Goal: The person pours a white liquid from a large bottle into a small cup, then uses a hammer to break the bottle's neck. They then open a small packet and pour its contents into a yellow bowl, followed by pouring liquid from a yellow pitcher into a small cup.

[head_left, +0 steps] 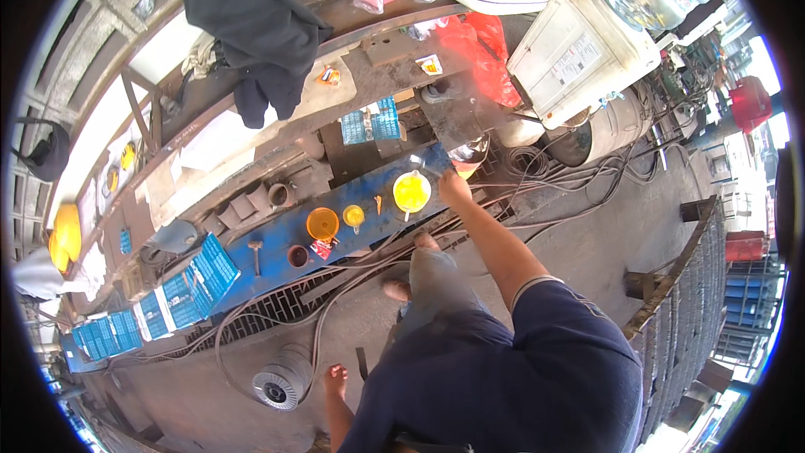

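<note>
My right hand (455, 189) reaches forward to the right end of a blue bench (277, 239). It is beside a container (468, 158) with a pale and red side; its fingers are hidden, so a grip cannot be made out. Left of it stands a round vessel with bright yellow contents (412, 191). Further left are a small yellow cup (353, 216), an orange bowl (322, 224) and a red packet (321, 249). My left hand (335, 379) hangs low over the floor, fingers loosely bent and apart, with nothing visible in it.
A hammer (256, 257) and a short rusty pipe piece (298, 256) sit on the bench, left of blue boxes (180, 298). Hoses (528, 164) run across the floor near my feet. A wire spool (281, 379) stands at lower left, a metal rack (679, 310) at right.
</note>
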Available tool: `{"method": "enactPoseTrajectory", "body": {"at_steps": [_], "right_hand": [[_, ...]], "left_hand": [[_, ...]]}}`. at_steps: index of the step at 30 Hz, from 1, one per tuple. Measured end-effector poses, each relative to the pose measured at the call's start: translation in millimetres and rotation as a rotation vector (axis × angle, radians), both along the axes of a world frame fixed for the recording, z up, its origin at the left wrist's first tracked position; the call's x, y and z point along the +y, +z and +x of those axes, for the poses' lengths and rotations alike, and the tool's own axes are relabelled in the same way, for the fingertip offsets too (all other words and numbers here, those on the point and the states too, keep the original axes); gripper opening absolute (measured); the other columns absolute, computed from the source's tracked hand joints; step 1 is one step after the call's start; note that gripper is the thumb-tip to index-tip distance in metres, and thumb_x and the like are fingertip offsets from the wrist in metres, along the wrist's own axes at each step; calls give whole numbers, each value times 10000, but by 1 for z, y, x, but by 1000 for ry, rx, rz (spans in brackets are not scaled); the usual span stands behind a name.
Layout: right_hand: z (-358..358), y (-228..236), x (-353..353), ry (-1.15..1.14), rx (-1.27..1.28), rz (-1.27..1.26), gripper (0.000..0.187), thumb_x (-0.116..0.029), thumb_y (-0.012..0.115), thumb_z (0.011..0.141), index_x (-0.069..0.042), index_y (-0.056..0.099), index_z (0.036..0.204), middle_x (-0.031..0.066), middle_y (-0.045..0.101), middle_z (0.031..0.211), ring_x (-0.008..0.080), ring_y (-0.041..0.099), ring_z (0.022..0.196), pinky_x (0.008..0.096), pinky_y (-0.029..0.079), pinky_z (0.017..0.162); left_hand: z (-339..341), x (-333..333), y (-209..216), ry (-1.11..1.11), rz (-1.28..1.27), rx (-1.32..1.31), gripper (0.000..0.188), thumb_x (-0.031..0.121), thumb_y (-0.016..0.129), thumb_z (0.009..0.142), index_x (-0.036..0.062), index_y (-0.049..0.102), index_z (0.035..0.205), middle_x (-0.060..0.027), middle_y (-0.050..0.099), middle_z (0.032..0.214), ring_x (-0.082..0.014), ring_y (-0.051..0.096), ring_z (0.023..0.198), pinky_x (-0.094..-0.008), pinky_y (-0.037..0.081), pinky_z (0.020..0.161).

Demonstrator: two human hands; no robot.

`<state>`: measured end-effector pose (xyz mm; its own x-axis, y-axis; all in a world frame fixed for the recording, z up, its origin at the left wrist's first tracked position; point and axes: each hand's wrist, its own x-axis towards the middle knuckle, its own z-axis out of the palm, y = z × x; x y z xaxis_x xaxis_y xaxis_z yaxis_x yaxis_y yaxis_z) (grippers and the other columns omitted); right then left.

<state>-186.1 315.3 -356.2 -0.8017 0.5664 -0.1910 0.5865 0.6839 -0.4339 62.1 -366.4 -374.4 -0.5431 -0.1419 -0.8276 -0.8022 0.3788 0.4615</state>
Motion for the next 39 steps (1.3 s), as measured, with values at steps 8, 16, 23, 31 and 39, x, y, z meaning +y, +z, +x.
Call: {"method": "enactPoseTrajectory", "body": {"at_steps": [8,16,23,31,39], "right_hand": [[-198,-28,148,-472,499,-882,361,-296,444,1044,-56,707,1106,50,526,677,184,458,429,378,424,405],[-304,-41,210,-464,359,-649,365,-362,615,1037,-171,655,1345,71,674,901,198,658,726,370,519,512],[-249,0,151,-645,708,-801,315,-329,663,1028,-102,558,1219,87,625,1042,188,610,675,329,519,534],[30,-90,36,-726,257,-697,163,-180,560,1061,-96,553,1200,24,583,889,125,539,543,272,462,472],[100,-117,-50,-403,-383,-906,273,-282,583,1057,-112,571,1270,54,668,998,136,617,650,274,481,558]], "left_hand": [[-43,59,-10,-287,-143,21,286,182,668,966,12,705,1195,-129,772,1078,-224,738,1022,-364,571,892],[-142,184,29,-461,-299,147,406,358,624,1021,35,669,1264,-242,707,1246,-399,677,1180,-464,534,961],[-213,259,-53,-320,-151,202,344,304,673,1005,51,689,1238,-159,770,1161,-290,748,1071,-403,571,919],[-290,330,-160,-161,-155,313,500,325,666,1003,127,502,1432,-134,760,1019,-353,737,993,-474,552,871],[-294,340,-215,-11,-30,329,287,274,579,1051,64,566,1245,-195,738,1082,-424,699,1045,-493,535,892]]}}
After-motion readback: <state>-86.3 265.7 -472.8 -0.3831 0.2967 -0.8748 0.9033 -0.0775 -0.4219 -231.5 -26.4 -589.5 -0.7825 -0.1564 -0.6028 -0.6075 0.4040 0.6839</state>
